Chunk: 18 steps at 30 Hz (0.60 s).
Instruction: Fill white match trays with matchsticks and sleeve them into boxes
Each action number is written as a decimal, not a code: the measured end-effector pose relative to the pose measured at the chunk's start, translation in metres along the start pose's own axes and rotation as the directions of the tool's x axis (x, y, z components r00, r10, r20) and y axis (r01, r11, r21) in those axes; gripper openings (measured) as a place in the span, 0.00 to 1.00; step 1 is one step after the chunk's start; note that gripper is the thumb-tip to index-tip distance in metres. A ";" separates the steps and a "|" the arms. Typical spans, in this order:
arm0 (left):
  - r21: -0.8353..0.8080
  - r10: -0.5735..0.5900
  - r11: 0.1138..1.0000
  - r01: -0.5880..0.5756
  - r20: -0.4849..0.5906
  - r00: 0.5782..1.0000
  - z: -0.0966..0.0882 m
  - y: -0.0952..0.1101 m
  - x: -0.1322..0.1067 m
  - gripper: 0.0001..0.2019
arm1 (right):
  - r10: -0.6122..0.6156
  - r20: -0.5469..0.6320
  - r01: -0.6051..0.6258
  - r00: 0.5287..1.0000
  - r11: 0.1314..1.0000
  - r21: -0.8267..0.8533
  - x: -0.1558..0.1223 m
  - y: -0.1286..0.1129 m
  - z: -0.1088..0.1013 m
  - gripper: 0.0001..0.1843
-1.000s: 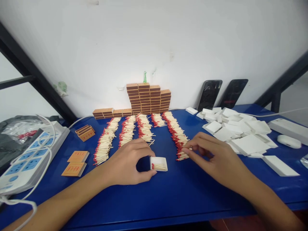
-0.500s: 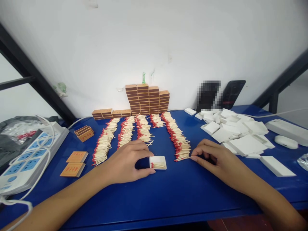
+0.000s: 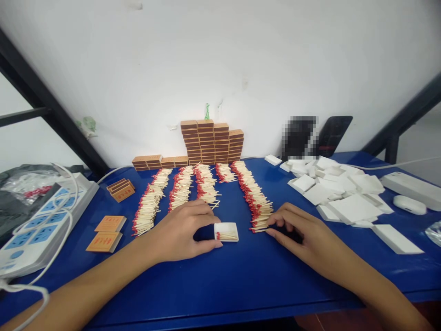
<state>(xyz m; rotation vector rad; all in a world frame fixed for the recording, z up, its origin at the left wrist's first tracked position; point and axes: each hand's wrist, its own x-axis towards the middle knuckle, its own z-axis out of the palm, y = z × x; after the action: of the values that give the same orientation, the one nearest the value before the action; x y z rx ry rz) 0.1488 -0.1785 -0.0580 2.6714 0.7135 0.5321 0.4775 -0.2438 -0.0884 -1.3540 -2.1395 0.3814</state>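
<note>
My left hand (image 3: 188, 232) holds a small white matchbox tray (image 3: 231, 227) by its left end, between thumb and fingers. Inside the tray lie several matches (image 3: 227, 236), their red heads to the left. My right hand (image 3: 298, 227) is at the near end of the right-hand row of matches (image 3: 257, 197), thumb and forefinger pinched on the tail of a match (image 3: 261, 229). That match still lies along the row's near edge, red head leftward. More rows of matches (image 3: 149, 202) stretch back beyond my left hand, which hides part of them.
Stacked brown matchboxes (image 3: 206, 142) stand against the wall. Orange matchbox sleeves (image 3: 104, 242) lie at left, near a power strip (image 3: 44, 225) with a looped white cable. A heap of white trays (image 3: 344, 188) is at right, before two dark phones (image 3: 332, 135) leaning on the wall.
My right hand has shifted slightly left, its fingertips now closer in on the near end of the match row. My left hand and the tray have stayed put.
</note>
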 end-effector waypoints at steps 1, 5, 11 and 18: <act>0.001 -0.001 1.000 0.001 0.003 1.000 0.000 0.000 0.000 0.14 | -0.001 -0.015 0.001 1.000 1.000 0.000 0.000 -0.001 0.001 0.05; 0.009 0.001 1.000 -0.001 0.006 1.000 -0.001 0.000 0.000 0.14 | 0.005 -0.002 -0.005 1.000 1.000 0.001 0.002 -0.004 0.002 0.09; 0.009 0.008 1.000 -0.008 0.004 1.000 -0.002 0.000 0.000 0.15 | 0.044 0.046 -0.046 0.998 0.998 0.038 0.004 -0.003 -0.001 0.13; 0.018 0.013 1.000 -0.013 -0.006 1.000 -0.001 0.000 0.000 0.14 | 0.081 0.084 -0.087 0.993 0.994 0.070 -0.006 -0.003 -0.009 0.15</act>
<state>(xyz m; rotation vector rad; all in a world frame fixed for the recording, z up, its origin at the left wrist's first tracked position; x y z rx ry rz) 0.1483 -0.1783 -0.0571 2.6935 0.7060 0.5405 0.4826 -0.2509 -0.0821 -1.4119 -2.1167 0.5520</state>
